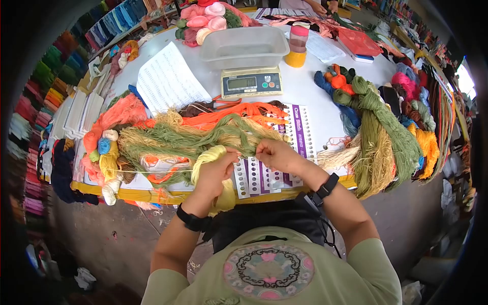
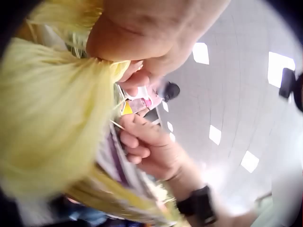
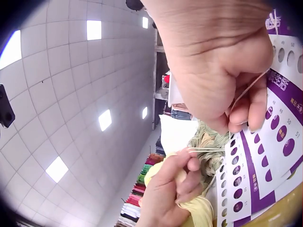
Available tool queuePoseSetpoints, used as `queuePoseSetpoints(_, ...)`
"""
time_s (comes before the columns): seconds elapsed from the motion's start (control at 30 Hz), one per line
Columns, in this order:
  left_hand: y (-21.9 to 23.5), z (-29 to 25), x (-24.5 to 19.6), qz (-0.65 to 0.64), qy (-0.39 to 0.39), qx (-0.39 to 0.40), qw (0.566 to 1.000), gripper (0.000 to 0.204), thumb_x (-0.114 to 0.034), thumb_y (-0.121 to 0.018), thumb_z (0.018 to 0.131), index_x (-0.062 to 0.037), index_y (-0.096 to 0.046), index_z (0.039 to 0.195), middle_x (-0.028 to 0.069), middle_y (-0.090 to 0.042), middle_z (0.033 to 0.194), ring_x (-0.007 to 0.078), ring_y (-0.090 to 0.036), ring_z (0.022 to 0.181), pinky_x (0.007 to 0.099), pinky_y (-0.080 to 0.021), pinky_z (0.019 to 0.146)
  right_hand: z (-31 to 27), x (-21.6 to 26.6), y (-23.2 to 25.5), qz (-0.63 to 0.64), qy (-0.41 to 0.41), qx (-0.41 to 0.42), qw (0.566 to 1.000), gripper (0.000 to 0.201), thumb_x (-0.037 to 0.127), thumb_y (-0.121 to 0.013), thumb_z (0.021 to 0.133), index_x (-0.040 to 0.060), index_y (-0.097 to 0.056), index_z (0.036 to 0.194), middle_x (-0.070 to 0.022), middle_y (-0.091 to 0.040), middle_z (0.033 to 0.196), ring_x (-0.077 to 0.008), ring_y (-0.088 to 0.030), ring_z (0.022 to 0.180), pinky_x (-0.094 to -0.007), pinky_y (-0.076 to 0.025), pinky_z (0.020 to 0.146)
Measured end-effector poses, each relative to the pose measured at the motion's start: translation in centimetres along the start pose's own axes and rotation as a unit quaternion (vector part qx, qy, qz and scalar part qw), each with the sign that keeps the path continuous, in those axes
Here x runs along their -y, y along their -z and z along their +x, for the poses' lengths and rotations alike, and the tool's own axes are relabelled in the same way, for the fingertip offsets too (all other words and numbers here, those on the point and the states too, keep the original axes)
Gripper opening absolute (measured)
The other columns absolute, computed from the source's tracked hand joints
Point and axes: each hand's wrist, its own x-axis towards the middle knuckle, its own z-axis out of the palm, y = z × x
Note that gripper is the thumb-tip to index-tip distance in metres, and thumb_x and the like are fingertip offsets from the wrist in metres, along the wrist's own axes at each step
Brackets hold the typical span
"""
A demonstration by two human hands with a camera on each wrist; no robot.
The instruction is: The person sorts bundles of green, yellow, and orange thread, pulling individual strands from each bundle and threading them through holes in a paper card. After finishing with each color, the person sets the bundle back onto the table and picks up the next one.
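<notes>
My left hand point(image 1: 217, 174) grips a pale yellow skein of thread point(image 2: 52, 113), whose loops hang down past the palm toward the table edge. Thin pale strands point(image 3: 208, 150) stretch from its fingertips toward my right hand point(image 1: 280, 156). Curled fingers and thumb of the right hand pinch a pale thread point(image 3: 247, 90), seen in the right wrist view. Below the hands lie white and purple cards point(image 1: 254, 178) with rows of punched holes. Behind them spreads a heap of green and cream thread point(image 1: 203, 133), next to orange thread point(image 1: 236, 114).
A digital scale point(image 1: 251, 82) with a clear plastic tub point(image 1: 244, 48) stands at the back. A written sheet point(image 1: 170, 79) leans left of it. Green skeins point(image 1: 378, 127) hang over the right table edge, coral yarn point(image 1: 114, 122) lies left. Another person's hands point(image 1: 320, 7) show at the far side.
</notes>
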Motion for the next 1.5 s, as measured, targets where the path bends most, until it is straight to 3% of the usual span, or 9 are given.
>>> queuePoseSetpoints(0.17,-1.7,-0.5,-1.1,-0.165,0.149,0.118,0.968,0.026,-0.012,-0.059,0.084,0.0024,-0.059,0.106,0.0022,-0.058,0.075,0.0078,-0.039,0.048,0.0206,-0.027,0.045,-0.3,0.6,-0.1,0.02,-0.007,0.008,1.0,0.016,0.015,-0.065,0.088,0.0035,-0.057,0.096,-0.0019,-0.058,0.068,-0.0078,-0.054,0.057,-0.0235,-0.044,0.051)
queuePoseSetpoints(0.27,-2.8,0.5,-0.1,0.217,0.14,0.061,0.964,0.021,-0.022,-0.062,0.083,-0.0057,-0.068,0.095,0.0022,-0.058,0.065,0.0092,-0.042,0.047,0.0245,-0.032,0.047,-0.2,1.1,0.2,0.08,-0.018,0.025,0.996,0.022,0.016,-0.068,0.087,0.0033,-0.056,0.102,0.0002,-0.057,0.069,-0.0064,-0.053,0.059,-0.0214,-0.044,0.054)
queuePoseSetpoints(0.5,3.9,0.5,1.4,0.364,-0.051,0.053,0.928,0.017,-0.024,-0.06,0.088,-0.0078,-0.064,0.085,-0.0006,-0.062,0.073,0.0092,-0.047,0.048,0.0235,-0.035,0.043,0.5,-0.2,-0.1,-0.019,0.013,0.036,0.999,0.019,0.015,-0.074,0.082,0.0039,-0.059,0.088,0.0001,-0.058,0.074,-0.0066,-0.052,0.067,-0.0221,-0.042,0.059)
queuePoseSetpoints(0.57,6.6,-2.3,-4.1,-0.062,0.124,-0.017,0.99,0.015,-0.019,-0.058,0.089,-0.0058,-0.061,0.084,-0.0015,-0.055,0.066,0.007,-0.046,0.049,0.0202,-0.031,0.039,0.3,0.1,-0.2,-0.104,0.033,0.007,0.994,0.019,0.012,-0.074,0.08,0.0036,-0.059,0.088,-0.0003,-0.058,0.073,-0.008,-0.053,0.066,-0.0237,-0.044,0.059)
queuePoseSetpoints(0.77,20.4,-5.5,-8.7,-0.36,-0.115,-0.085,0.922,0.031,-0.034,-0.051,0.096,-0.0051,-0.061,0.087,-0.0026,-0.05,0.061,0.0045,-0.038,0.044,0.0185,-0.03,0.039,0.4,0.1,0.0,-0.113,0.005,0.014,0.994,0.025,0.02,-0.075,0.076,0.0047,-0.061,0.09,-0.0055,-0.064,0.076,-0.0193,-0.062,0.069,-0.0315,-0.048,0.064)
queuePoseSetpoints(0.83,19.1,-6.5,-8.7,0.31,-0.07,-0.401,0.859,0.043,-0.045,-0.049,0.096,-0.0053,-0.062,0.105,-0.0032,-0.051,0.062,0.0045,-0.037,0.047,0.0218,-0.032,0.042,0.2,0.1,-0.1,-0.12,0.013,0.006,0.993,0.026,0.021,-0.076,0.075,0.0049,-0.061,0.089,-0.0056,-0.065,0.077,-0.0201,-0.062,0.07,-0.032,-0.049,0.064)
queuePoseSetpoints(0.97,7.6,-6.9,-7.2,0.054,-0.105,-0.083,0.99,0.056,-0.048,-0.045,0.097,-0.0061,-0.047,0.134,0.0095,-0.062,0.112,0.0113,-0.054,0.08,0.0269,-0.043,0.068,-0.6,2.2,-1.5,-0.064,0.063,-0.028,0.996,0.019,0.016,-0.073,0.079,0.0056,-0.063,0.09,-0.002,-0.064,0.076,-0.0135,-0.057,0.065,-0.0276,-0.047,0.061)
queuePoseSetpoints(1.07,1.3,-5.6,-6.4,-0.175,-0.156,0.133,0.963,0.058,-0.043,-0.041,0.099,0.0026,-0.045,0.133,0.014,-0.045,0.139,0.0226,-0.041,0.129,0.0366,-0.035,0.105,-2.3,6.4,-2.9,0.094,0.107,-0.027,0.989,0.014,0.011,-0.071,0.083,0.0055,-0.064,0.093,0.0008,-0.062,0.081,-0.0071,-0.053,0.065,-0.0234,-0.045,0.06)
queuePoseSetpoints(1.5,-3.2,-4.6,-5.1,-0.212,-0.11,0.161,0.958,0.042,-0.028,-0.042,0.1,0.003,-0.05,0.127,0.0137,-0.05,0.135,0.0232,-0.046,0.126,0.0371,-0.034,0.106,-5.4,8.1,-2.7,0.225,0.114,-0.01,0.968,0.006,0.01,-0.057,0.092,0.0047,-0.058,0.094,0.0008,-0.055,0.091,-0.0041,-0.052,0.077,-0.0223,-0.047,0.07)
